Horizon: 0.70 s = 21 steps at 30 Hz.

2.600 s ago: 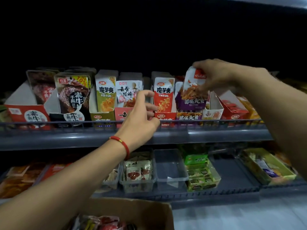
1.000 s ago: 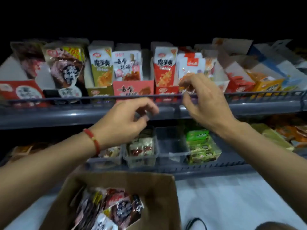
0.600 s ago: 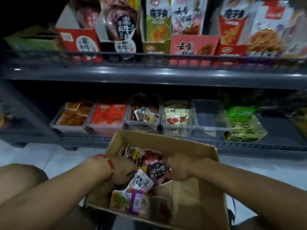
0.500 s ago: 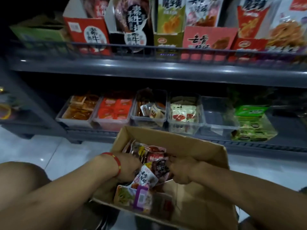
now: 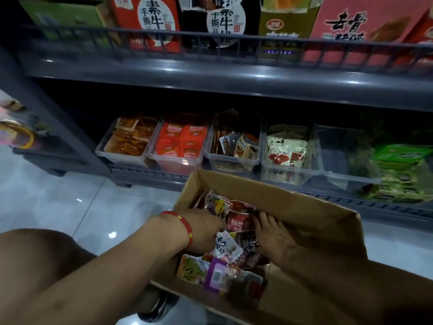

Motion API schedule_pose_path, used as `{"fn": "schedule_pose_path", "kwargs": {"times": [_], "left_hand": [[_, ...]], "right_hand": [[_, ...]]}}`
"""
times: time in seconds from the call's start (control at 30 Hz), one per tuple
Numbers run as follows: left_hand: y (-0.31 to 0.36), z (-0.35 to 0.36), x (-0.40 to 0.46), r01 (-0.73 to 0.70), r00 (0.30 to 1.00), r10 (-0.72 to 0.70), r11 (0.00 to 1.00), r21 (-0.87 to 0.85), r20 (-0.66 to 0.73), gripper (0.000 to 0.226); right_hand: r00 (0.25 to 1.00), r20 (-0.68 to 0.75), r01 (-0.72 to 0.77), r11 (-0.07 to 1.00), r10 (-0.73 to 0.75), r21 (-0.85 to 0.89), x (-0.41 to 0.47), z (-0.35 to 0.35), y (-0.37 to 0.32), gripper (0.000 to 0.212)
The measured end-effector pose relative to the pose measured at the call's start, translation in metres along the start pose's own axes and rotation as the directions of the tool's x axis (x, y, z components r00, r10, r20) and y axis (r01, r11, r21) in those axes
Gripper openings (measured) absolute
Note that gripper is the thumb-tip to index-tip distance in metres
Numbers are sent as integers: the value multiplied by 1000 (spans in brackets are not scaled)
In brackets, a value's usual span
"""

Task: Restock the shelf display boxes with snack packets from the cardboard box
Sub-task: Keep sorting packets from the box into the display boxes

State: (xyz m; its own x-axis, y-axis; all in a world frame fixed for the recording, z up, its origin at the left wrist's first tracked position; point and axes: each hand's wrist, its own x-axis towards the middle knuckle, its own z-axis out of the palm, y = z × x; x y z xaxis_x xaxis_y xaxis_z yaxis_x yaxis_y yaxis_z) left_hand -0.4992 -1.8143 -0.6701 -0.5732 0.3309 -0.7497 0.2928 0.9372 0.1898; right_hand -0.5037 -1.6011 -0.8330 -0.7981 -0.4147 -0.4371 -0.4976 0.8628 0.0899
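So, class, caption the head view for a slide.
Both hands sort snack packets in a cardboard box below stocked shelves.

Display boxes (image 5: 288, 26) on upper shelf: tops cut off by frame's top edge; lower fronts half screened by shelf rail (image 5: 234, 46), print behind it unreadable.

Left hand (image 5: 201, 228): fingertips buried among snack packets (image 5: 236, 225); grip cannot be told.

Right hand (image 5: 274, 238): fingertips hidden against the packets; whether it holds one is unclear.

Cardboard box (image 5: 293, 202): near corner covered by right forearm, bottom out of sight under packets.

Green packs (image 5: 403, 170) at far right: cut by frame edge, blurred.

Items at far left edge (image 5: 14, 134): blurred, unidentifiable.

Dark object (image 5: 152, 306) under left forearm: mostly hidden.
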Motion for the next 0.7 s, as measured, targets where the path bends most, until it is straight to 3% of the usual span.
{"fn": "schedule_pose_path", "kwargs": {"times": [0.1, 0.23, 0.4, 0.5, 0.6, 0.7], "left_hand": [[-4, 1, 7, -8, 1000, 8, 1000, -12, 8, 36], [0, -4, 8, -16, 1000, 16, 1000, -22, -5, 43], [4, -2, 4, -20, 1000, 20, 1000, -21, 2, 48], [10, 4, 3, -32, 999, 31, 999, 41, 31, 51], [20, 8, 3, -73, 993, 70, 997, 28, 90, 54], [23, 6, 4, -74, 996, 74, 997, 3, 51, 52]], "right_hand": [[998, -20, 51, 998, -51, -31, -2, 5, -10, 64], [989, 16, 149, 986, -148, -73, 2, 3, -7, 81], [997, 70, 33, 999, -32, -17, 3, 8, -7, 90], [983, 166, -88, 995, 78, 52, 2, 12, -4, 74], [967, 250, -64, 997, 52, 40, -2, 12, 4, 94], [960, 279, -62, 984, 13, 170, -4, -5, 15, 78]]}}
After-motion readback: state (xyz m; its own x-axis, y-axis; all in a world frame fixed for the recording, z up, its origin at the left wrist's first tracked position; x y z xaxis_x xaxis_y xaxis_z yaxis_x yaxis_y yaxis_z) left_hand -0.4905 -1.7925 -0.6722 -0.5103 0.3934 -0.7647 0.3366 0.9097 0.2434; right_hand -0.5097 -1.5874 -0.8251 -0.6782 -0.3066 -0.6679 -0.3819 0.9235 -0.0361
